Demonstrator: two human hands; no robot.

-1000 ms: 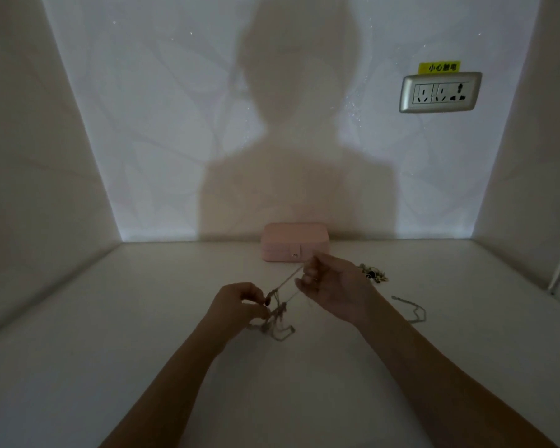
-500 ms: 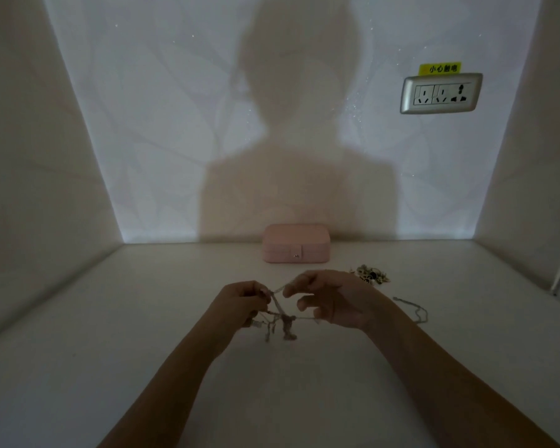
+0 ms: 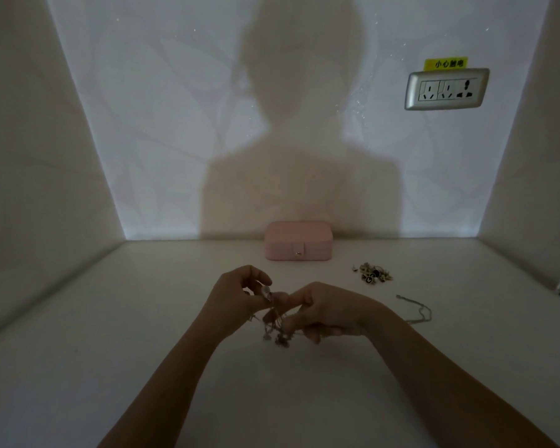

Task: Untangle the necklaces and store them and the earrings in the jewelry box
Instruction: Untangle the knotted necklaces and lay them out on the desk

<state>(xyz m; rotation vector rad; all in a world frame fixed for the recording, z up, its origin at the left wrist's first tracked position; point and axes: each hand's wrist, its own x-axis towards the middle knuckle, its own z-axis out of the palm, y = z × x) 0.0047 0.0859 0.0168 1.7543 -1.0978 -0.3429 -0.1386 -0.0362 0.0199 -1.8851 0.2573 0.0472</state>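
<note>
"Both hands had hold of the knot. My left hand (image 3: 240,297) pinched a pale bead or clasp of the tangled necklaces (image 3: 274,321) between thumb and fingertips. My right hand (image 3: 327,310), fingers curled, pinched the strands just beside it."

"Where was the tangle?"

"Lifted off the white table (image 3: 143,350), in front of me between the two hands, which almost touched. Part of it hung down below my fingers."

"What did it look like?"

"Thin, pale chains bunched into a small clump, with a few darker, brownish pendants dangling from it. The light was dim, so I couldn't tell how many necklaces were in it or where one ended."

"And the other pieces?"

"One more thin chain (image 3: 416,310) lay loose on the table to the right of my right wrist, in a bent loop. Farther back on that side the earrings (image 3: 372,274) sat in a small heap, pale bits with a couple of dark round ones among them."

"The box?"

"The jewelry box (image 3: 298,241) stood against the back wall, well apart from my hands. It was pink with rounded corners, lid down, and had a small tab with a metal snap at the middle of its front."

"Anything else?"

"A silver socket panel (image 3: 446,89) on the wall at upper right with a yellow label (image 3: 446,63) above it, and my own shadow (image 3: 298,156) across the wall."
</note>
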